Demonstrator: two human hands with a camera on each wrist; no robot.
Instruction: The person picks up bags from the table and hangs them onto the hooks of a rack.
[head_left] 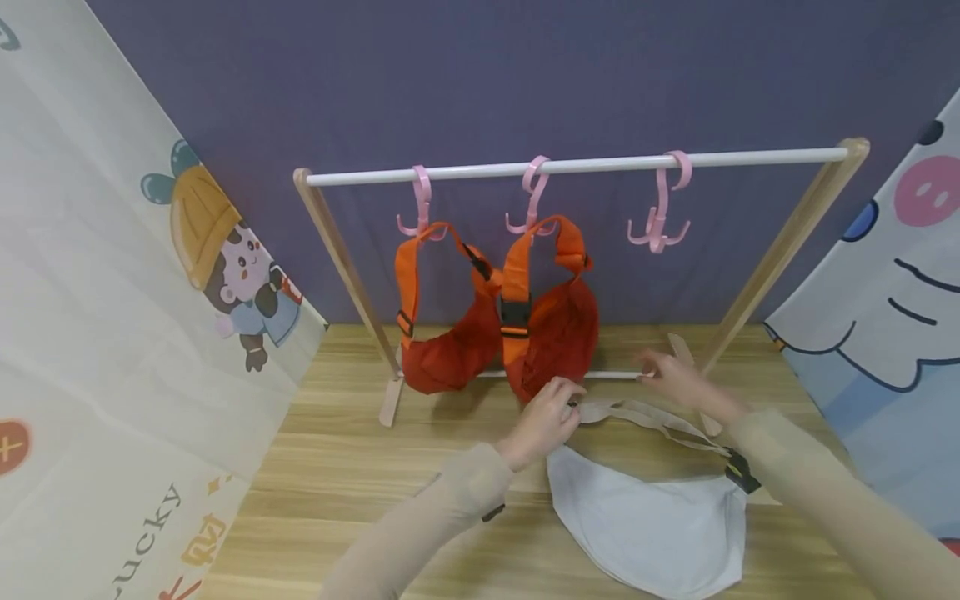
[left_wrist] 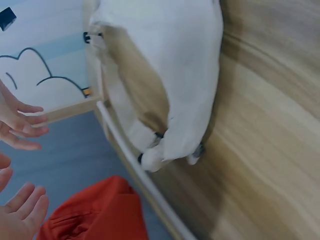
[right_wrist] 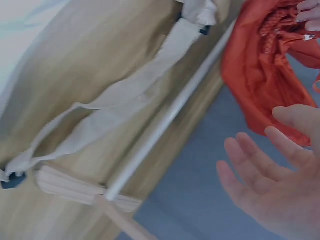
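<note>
A white bag (head_left: 652, 517) with a pale strap (head_left: 645, 417) and black buckles lies on the wooden table. My left hand (head_left: 543, 421) hovers at the strap's left end, just below the hanging red bags; its fingers look loose in the left wrist view and hold nothing. To the right, my right hand (head_left: 675, 379) is in the air behind the strap, fingers (right_wrist: 245, 165) spread and empty. One red bag (head_left: 450, 358) hangs by its orange strap from the left pink hook (head_left: 422, 200). A second red bag (head_left: 562, 333) hangs from the middle pink hook (head_left: 534, 196).
A rack with a white top bar (head_left: 600, 164) and wooden legs (head_left: 787, 250) stands at the back of the table (head_left: 337, 500). On its right, a third pink hook (head_left: 658, 208) carries nothing. Printed cloths (head_left: 90, 292) flank the table, with a dark blue backdrop (head_left: 480, 75) behind.
</note>
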